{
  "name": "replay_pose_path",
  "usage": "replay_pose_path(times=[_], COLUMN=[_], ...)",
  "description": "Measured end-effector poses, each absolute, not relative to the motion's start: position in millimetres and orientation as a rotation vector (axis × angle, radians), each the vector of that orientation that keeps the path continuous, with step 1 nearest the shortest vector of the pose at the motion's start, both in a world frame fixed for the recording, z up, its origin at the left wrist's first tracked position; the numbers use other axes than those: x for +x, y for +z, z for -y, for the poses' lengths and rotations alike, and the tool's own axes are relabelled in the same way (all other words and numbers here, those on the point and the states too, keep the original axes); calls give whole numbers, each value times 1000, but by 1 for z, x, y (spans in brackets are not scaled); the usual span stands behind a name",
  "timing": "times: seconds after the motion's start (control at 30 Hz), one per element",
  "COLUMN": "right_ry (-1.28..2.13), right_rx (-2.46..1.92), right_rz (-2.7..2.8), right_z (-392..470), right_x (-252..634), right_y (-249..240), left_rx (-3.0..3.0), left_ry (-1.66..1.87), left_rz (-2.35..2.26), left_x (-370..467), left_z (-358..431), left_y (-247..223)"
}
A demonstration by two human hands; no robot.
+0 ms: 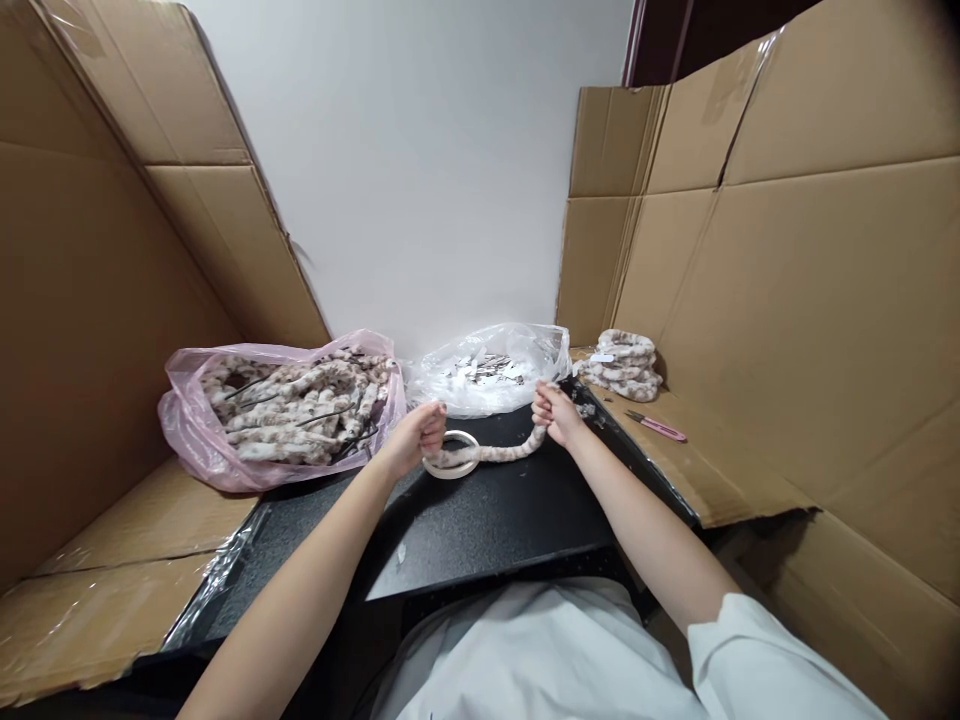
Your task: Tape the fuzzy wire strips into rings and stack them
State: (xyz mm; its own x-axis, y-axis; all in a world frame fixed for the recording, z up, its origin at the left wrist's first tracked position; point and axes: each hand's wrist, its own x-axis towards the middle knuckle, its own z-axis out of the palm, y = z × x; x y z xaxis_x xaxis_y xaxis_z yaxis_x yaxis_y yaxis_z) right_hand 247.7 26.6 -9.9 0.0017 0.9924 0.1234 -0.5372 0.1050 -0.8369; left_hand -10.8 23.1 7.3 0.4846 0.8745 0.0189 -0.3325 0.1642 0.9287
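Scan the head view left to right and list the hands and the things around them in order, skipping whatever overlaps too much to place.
Pink bag → left hand → pale ring → right hand → stack of furry loops → pink cutter.

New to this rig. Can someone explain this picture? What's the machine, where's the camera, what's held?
No machine: these are a person's bare hands, seen from a head-worn camera looking forward and down. The left hand and right hand grip a fluffy strip, which sags between them. In this view it crosses a pale ring on the black table. Behind are a pink bag of fluffy pieces and a clear bag. To the right: stacked fluffy loops and a pink-handled tool.
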Motion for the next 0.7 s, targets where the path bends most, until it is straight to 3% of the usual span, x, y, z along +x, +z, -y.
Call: replay_pose_path(times=[0.27,0.7], right_ry=[1409,1285], right_rx=[-805,-839], right_rz=[1357,1422], right_z=[-4,1], right_x=[194,188], right_y=[-17,-22], left_rx=[1336,1244], left_ry=[713,681], left_rz=[-739,-811], left_x=[24,26], left_z=[3,4], left_y=[-1,0])
